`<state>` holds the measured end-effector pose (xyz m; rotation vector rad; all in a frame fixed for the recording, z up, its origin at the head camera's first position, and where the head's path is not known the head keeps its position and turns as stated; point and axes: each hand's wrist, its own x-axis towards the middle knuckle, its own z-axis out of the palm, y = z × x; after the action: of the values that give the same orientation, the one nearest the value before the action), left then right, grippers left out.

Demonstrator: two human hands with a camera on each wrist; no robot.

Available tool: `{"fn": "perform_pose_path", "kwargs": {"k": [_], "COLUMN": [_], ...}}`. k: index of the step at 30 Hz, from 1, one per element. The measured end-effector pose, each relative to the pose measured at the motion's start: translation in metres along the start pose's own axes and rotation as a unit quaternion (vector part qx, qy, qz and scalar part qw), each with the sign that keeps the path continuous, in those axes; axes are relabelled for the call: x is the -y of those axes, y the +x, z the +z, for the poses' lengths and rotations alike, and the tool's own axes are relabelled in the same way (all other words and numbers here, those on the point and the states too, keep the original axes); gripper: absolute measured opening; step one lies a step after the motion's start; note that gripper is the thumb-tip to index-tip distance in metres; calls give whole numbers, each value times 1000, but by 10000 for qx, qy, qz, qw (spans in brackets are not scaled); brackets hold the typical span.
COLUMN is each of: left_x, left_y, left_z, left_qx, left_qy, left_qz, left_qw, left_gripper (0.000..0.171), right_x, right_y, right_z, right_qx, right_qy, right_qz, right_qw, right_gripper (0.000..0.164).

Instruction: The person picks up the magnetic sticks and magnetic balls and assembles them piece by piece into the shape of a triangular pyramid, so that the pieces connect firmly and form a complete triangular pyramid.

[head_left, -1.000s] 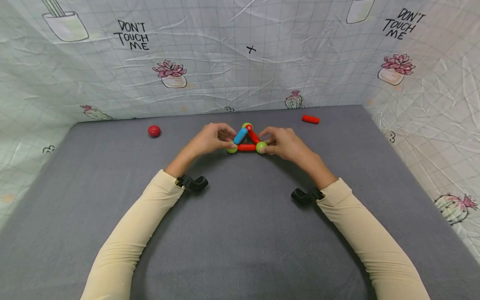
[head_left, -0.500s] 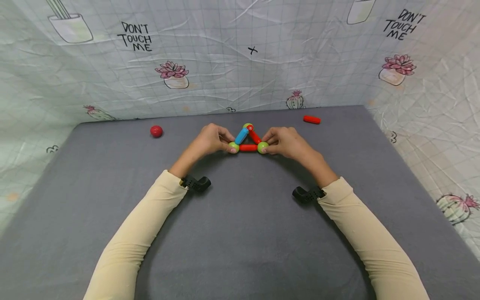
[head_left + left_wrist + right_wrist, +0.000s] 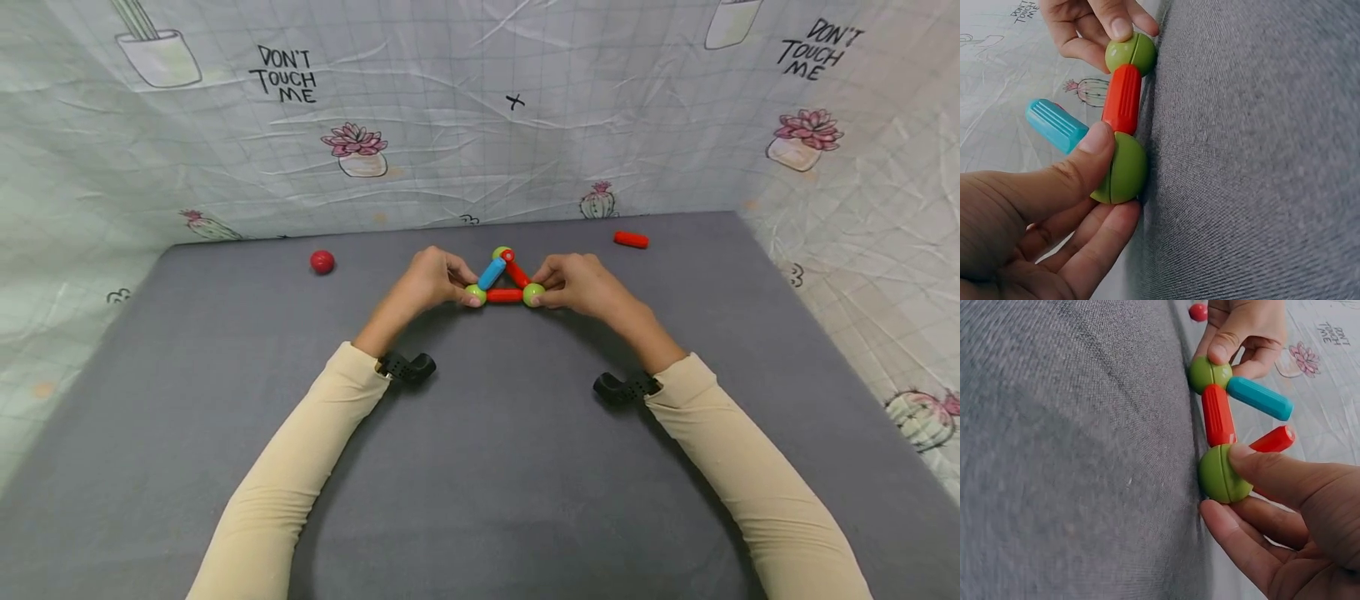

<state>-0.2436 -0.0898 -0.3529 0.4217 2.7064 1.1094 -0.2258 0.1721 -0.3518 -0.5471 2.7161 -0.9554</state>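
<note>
A triangle of magnetic rods and green balls stands on the grey table. My left hand [image 3: 429, 279] pinches the front left green ball [image 3: 1127, 169] between thumb and fingers. The front right green ball [image 3: 1215, 475] is pinched by my right hand [image 3: 581, 286]. A red rod [image 3: 505, 296] joins these two balls. From the left ball a blue rod [image 3: 1261, 398] slants up, its far end free in the right wrist view. Another red rod [image 3: 1274, 439] slants up at the right ball, its end showing. A third green ball [image 3: 500, 252] sits at the back, partly hidden.
A loose red ball [image 3: 322, 262] lies toward the back left of the grey table [image 3: 480, 467]. One loose red rod [image 3: 631, 240] lies at the back right. Behind the table hangs a printed cloth [image 3: 450, 125]. Each wrist wears a black camera mount [image 3: 407, 367].
The whole head view has shifted slightly, so things appear a little farther right. My right fingers have closed nearer round the right green ball; the triangle looks otherwise the same.
</note>
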Motion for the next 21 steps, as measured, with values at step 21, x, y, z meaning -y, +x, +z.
{"fn": "perform_pose_path", "kwargs": {"k": [21], "left_x": [-4], "left_y": [-1], "left_z": [-2], "left_qx": [41], "left_qy": [79], "left_qz": [-101], "left_qw": [9999], "left_gripper": [32], "right_x": [-80], "right_y": [14], "right_z": [-75], "right_qx": [-1433], "right_qy": [-1984], "right_qz": [-452], "right_qw": [9685], "right_gripper": [37]}}
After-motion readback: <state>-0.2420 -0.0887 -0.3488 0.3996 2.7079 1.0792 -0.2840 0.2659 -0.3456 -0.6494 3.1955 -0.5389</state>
